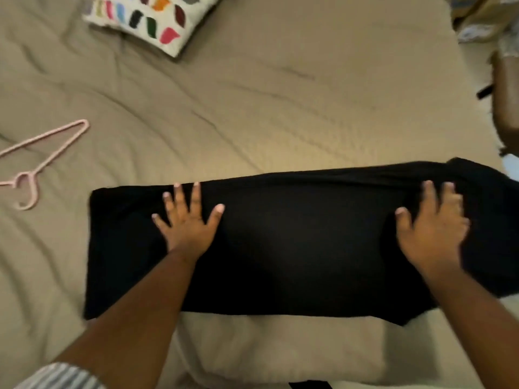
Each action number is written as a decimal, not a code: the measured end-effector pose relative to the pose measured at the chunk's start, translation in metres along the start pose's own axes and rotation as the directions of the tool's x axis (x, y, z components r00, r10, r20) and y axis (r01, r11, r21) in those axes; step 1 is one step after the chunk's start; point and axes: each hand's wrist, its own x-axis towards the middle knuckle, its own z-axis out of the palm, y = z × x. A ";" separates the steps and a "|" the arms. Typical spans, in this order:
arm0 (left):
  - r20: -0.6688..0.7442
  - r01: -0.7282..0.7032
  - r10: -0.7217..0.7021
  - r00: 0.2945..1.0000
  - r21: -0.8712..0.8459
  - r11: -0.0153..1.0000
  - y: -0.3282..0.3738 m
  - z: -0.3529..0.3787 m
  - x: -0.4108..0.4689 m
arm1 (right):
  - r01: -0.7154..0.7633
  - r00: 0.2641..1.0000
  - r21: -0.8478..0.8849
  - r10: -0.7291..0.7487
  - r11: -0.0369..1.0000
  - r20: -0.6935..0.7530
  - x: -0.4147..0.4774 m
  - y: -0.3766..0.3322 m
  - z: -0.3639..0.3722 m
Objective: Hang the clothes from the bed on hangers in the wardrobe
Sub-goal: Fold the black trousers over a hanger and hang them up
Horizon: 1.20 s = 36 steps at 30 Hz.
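A black garment [280, 242] lies folded in a long strip across the tan bed [252, 108]. The left hand [188, 220] presses flat on its left part, fingers spread. The right hand [432, 220] rests near its right end, fingers slightly bent over the cloth. A pink hanger [36, 161] lies well apart at the left, a patterned pillow [151, 21] beyond
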 end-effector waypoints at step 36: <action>-0.498 -0.117 0.055 0.865 -0.093 0.989 -0.347 -0.116 0.118 | 0.285 0.584 -0.420 0.192 0.861 0.789 -0.159 -0.392 0.145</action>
